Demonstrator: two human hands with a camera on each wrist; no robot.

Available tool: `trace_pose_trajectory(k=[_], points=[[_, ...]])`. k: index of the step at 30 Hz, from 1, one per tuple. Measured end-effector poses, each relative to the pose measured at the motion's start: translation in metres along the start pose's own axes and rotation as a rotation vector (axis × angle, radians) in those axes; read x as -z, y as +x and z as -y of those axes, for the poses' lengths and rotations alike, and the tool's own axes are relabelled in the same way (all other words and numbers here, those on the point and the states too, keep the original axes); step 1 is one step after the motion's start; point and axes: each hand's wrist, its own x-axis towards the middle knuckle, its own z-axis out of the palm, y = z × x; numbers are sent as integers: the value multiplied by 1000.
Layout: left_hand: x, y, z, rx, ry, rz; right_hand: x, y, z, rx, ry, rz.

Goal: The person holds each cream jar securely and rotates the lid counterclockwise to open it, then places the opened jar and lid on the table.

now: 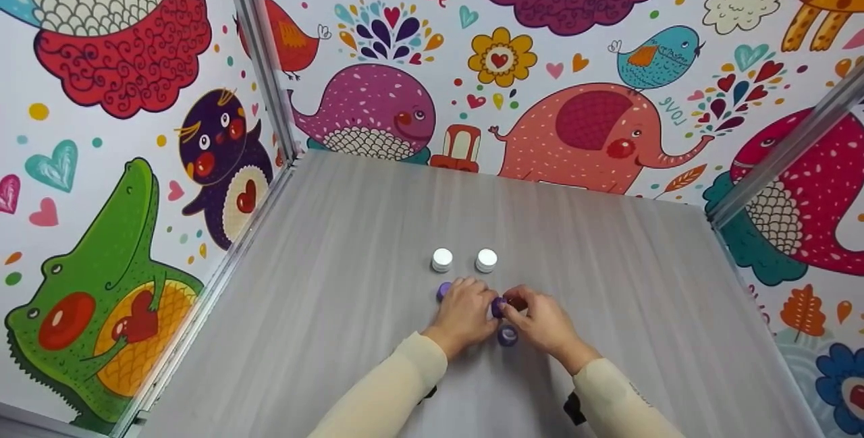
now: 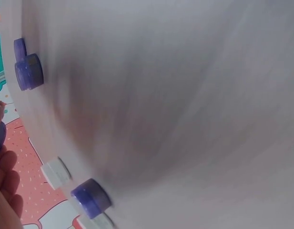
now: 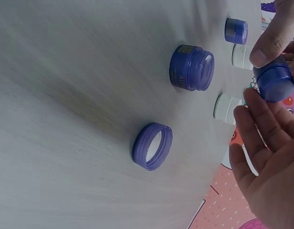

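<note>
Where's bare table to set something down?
Bare: the table between the white jars and the back wall, and from the right hand to the table's right edge. Crowded: around the left hand, open jar, loose lid and held jar.

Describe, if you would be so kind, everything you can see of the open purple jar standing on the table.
The open purple jar is short and round, with a glossy body that could be plastic or glass. A narrower neck rises above its wider base, and a small brownish patch and faint lettering mark its side. It stands upright, uncapped, on the grey table; a loose lid lies beside it, apart. Only the table seems to touch it. Its contents cannot be made out.
</note>
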Motion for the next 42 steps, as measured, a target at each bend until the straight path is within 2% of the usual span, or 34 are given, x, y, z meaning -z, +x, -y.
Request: trace_pose_trajectory(k=[6, 13, 17, 25, 29, 35, 42], points=[[1, 0, -1, 19, -15, 12, 0, 1, -2, 61, 16, -16], [2, 1, 0, 31, -14, 48, 0, 1, 1, 22, 18, -14], [2, 1, 0, 27, -11, 39, 0, 0, 1, 13, 4, -8], [2, 0, 1, 11, -18, 23, 0, 1, 0, 60, 11, -17], [1, 0, 1, 10, -10, 32, 0, 1, 0, 44, 16, -9], [0, 0, 2, 0, 2, -3, 0, 0, 1, -12, 17, 18], [-1, -1, 2, -6, 6, -12, 0, 0, 1, 19, 24, 10]])
